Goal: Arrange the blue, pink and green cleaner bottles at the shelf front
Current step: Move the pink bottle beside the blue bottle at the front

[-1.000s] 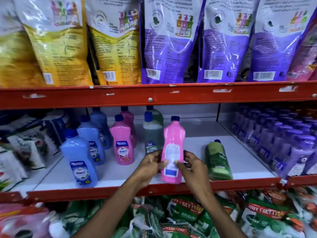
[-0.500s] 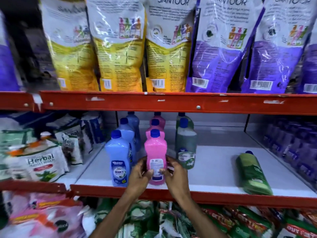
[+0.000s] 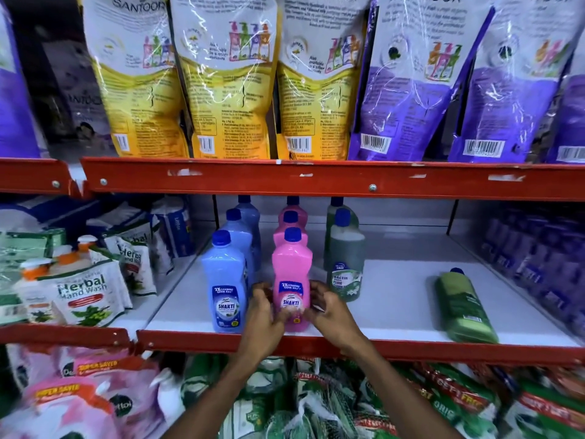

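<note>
A pink cleaner bottle point(image 3: 292, 274) stands upright at the front of the white shelf point(image 3: 389, 308), its label facing me. My left hand point(image 3: 264, 315) and my right hand point(image 3: 329, 312) wrap its lower sides. A blue bottle point(image 3: 225, 286) stands just left of it at the shelf front. More blue and pink bottles line up behind these two. A dark green bottle point(image 3: 345, 267) stands farther back on the right, another behind it. One light green bottle point(image 3: 463, 307) lies on its side at the front right.
The red shelf beam point(image 3: 285, 179) runs overhead with yellow and purple refill pouches point(image 3: 228, 83) above it. Herbal hand wash packs point(image 3: 85, 293) fill the left bay. Purple bottles point(image 3: 538, 258) crowd the right side. Bagged goods sit below the front rail point(image 3: 443, 346).
The pink bottle has been turned so its front label faces me and now stands beside the blue bottle. My view shifted right and closer.
</note>
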Motion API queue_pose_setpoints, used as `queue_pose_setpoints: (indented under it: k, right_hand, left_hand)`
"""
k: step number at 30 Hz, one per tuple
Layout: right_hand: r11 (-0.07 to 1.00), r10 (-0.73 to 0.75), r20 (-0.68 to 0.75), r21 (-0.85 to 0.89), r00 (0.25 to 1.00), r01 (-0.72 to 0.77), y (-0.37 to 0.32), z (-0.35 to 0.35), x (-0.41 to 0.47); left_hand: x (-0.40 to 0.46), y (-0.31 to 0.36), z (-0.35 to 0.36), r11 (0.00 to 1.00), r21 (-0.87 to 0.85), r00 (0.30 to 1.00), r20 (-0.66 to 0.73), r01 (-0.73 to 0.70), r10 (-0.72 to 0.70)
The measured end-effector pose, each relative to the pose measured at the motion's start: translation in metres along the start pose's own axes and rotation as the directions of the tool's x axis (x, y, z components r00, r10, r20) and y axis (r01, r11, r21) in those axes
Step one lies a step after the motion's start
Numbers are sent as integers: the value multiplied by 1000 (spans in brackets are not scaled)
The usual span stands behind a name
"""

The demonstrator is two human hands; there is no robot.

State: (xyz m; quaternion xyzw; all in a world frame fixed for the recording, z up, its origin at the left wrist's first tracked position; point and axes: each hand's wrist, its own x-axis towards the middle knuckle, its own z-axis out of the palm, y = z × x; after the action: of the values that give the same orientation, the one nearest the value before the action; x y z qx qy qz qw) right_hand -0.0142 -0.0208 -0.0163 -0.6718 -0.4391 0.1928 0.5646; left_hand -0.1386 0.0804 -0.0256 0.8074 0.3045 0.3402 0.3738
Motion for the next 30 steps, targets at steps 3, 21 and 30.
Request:
queue_pose_setpoints:
  k: [3,21,30]
  right_hand:
    - [999,-22,18,-48,1000,22,-2,-2,1]
    - [804,-279,-190,-583,941,121,0,-34,-58]
    - [467,-280,-426,-844,861,-265,27,-164,-87]
  left_hand:
    - [-4,3,1,998,47,999,-1,-40,40]
    - [-51,17,5,845,294,786,-324,-446,527]
    - [-33,98,140,843,162,848,253,-512,466]
